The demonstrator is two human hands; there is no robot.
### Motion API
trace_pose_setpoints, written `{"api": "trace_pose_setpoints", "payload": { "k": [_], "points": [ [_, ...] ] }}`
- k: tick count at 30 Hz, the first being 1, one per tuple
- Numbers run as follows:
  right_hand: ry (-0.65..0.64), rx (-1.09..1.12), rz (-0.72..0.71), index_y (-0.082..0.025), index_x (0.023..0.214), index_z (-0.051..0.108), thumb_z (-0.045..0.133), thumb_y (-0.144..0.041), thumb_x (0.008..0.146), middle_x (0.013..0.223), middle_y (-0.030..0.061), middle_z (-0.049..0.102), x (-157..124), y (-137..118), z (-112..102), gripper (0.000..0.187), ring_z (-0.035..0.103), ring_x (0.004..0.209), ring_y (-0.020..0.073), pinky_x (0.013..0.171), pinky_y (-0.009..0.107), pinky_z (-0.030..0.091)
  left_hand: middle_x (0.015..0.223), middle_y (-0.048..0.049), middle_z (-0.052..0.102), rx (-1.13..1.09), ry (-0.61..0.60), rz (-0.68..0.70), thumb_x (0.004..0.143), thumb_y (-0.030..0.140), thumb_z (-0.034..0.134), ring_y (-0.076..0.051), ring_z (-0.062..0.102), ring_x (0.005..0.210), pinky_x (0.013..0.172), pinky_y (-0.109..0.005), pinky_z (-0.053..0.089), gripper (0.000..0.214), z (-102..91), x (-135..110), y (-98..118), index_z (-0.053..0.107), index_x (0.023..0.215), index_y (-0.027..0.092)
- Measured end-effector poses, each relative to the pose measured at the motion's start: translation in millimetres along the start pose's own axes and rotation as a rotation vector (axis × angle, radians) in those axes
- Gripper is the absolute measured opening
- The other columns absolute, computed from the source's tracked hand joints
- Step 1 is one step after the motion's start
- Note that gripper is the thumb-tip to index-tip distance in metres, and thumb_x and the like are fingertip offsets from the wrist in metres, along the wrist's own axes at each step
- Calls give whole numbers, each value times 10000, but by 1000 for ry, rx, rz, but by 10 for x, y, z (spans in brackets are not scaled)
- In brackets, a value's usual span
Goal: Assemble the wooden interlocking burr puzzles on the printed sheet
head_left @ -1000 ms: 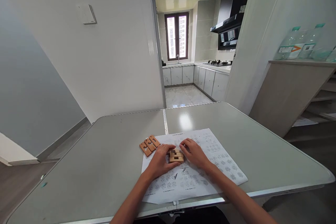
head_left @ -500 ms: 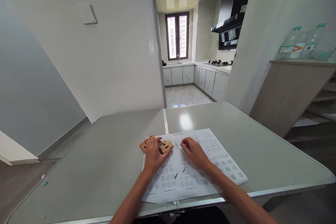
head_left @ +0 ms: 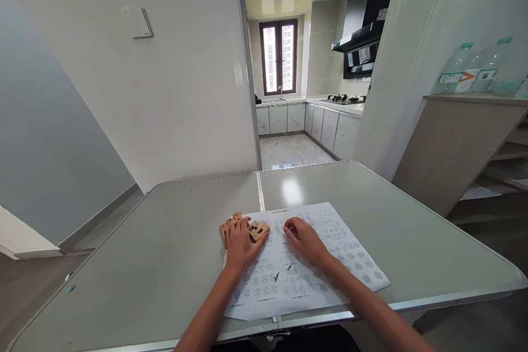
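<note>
My left hand [head_left: 240, 245] is closed around a cluster of notched wooden puzzle blocks [head_left: 259, 229], its thumb at their right end and its fingers over their left side. More wooden blocks [head_left: 224, 229] show past the left edge of the hand; the palm hides some of them. Under both hands lies a large printed sheet [head_left: 284, 300] with rows of small diagrams. Over the sheet's middle, my right hand [head_left: 305, 239] is curled with its fingertips together, a short way right of the blocks. What those fingertips may hold is hidden.
The sheet rests on a grey folding table [head_left: 136, 264] with a metal seam [head_left: 260, 191] down its middle. Bottles [head_left: 454, 69] stand on a cabinet [head_left: 437, 148] to the right. A doorway beyond the table opens onto a kitchen.
My left hand and the light wooden blocks have shifted slightly to the left. My right hand has hardly moved.
</note>
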State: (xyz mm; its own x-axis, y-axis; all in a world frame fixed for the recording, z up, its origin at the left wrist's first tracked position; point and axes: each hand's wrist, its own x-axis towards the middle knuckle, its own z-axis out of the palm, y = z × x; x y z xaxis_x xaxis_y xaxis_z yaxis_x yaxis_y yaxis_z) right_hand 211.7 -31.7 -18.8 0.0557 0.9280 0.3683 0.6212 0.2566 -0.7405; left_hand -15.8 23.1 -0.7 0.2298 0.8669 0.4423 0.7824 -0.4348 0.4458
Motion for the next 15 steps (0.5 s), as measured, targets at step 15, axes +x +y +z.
{"api": "trace_pose_setpoints", "payload": {
  "k": [15],
  "points": [
    [-28,-13,2,-234,966,610,496,-293,993,987,66,695,-9,-4,-8,131,639,887,236,811,384,509,1300,-127,601,19,101,20,896,603,644,-362,509,1270,1103,-530,372,551,-31,8,-5,545,1276,217]
  ]
}}
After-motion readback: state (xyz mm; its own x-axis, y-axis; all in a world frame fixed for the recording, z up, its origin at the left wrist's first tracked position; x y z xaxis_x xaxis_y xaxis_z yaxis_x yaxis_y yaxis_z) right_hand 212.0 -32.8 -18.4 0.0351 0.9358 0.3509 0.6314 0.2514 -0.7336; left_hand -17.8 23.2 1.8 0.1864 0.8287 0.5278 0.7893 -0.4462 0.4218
